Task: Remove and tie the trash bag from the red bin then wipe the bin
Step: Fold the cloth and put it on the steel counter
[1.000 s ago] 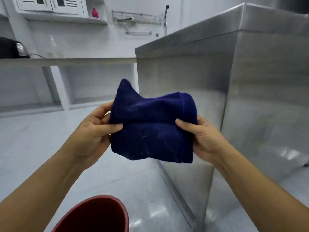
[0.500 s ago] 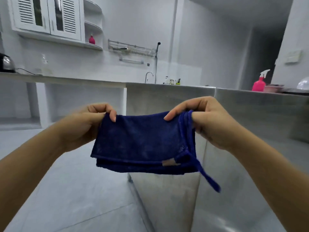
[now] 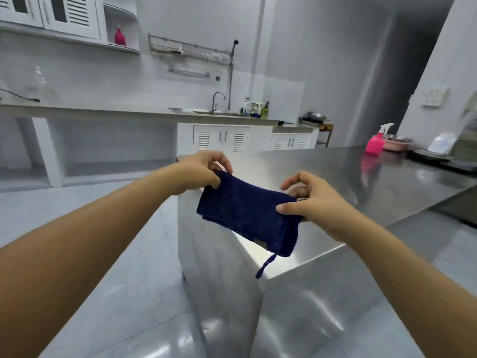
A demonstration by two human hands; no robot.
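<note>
We pinch the folded navy cloth (image 3: 247, 215) at both ends, left hand (image 3: 198, 171) and right hand (image 3: 312, 202), long axis running between them over the steel surface (image 3: 361, 192) corner; red bin's out of view.

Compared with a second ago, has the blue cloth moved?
Yes, upward. The blue cloth was level with the side wall of the steel counter; now it is held over its top corner.

Upper left: white louvred wall cabinets (image 3: 51, 14) cut by top edge. On dark blue folded cloth (image 3: 245, 213), tan label (image 3: 260, 243) unreadable. Right: items (image 3: 438, 146) beside pink plastic spray bottle (image 3: 375, 143) blurred.
</note>
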